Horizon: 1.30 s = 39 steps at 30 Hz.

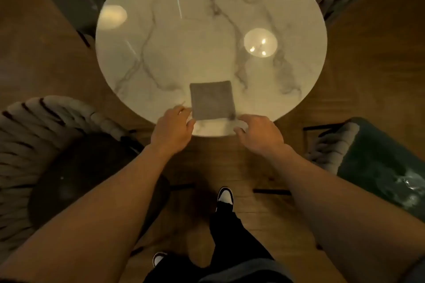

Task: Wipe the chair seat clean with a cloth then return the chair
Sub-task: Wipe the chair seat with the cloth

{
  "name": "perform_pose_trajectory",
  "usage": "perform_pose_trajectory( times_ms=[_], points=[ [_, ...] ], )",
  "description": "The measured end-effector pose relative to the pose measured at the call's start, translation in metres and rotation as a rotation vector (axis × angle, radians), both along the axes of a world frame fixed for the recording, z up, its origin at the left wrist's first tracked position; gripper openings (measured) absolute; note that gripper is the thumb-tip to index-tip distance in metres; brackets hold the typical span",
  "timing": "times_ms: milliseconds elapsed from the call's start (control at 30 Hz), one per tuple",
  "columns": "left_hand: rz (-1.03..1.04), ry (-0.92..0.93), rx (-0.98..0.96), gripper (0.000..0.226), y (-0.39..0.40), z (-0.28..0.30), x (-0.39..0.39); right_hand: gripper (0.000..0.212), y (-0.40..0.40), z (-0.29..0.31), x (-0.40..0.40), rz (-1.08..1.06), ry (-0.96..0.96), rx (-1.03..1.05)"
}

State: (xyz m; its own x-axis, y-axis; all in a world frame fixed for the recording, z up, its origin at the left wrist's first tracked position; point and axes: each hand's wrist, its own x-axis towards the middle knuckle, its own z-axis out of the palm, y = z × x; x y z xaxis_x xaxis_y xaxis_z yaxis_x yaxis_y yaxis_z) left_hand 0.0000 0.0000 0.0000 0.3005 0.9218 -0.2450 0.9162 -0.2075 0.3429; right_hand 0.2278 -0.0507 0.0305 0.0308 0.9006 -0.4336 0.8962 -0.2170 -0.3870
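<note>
We count one folded grey cloth (212, 99) at the near edge of one round marble table (184, 53), two hands at that edge, and four chairs around the table.

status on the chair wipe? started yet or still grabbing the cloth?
Nothing looks done from this view. In hand: the cloth lies folded flat on the table near its front edge, with the left hand and right hand at its near corners; whether either has a grip yet is unclear. Left: lift the cloth, wipe the seat of the left chair or right chair, and put that chair back.
</note>
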Motion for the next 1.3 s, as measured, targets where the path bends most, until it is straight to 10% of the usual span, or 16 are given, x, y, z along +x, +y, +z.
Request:
perform_pose_trajectory(
  times_ms=[667, 767, 1000, 1300],
  points=[
    [-0.335, 0.254, -0.058, 0.075, 0.069, -0.045, 0.041, 0.025, 0.087, -0.047, -0.034, -0.651, 0.397, -0.082],
    [-0.262, 0.099, -0.045, 0.075, 0.070, -0.043, 0.037, 0.023, 0.080, -0.048, -0.044, -0.608, 0.389, 0.039],
    [0.631, -0.605, -0.200, 0.023, 0.067, -0.038, 0.024, 0.041, 0.071, -0.049, -0.080, -0.453, 0.382, 0.184],
    [0.694, -0.784, -0.486, 0.024, 0.092, -0.035, 0.015, 0.037, 0.077, -0.055, -0.112, -0.315, 0.337, 0.240]
  ],
)
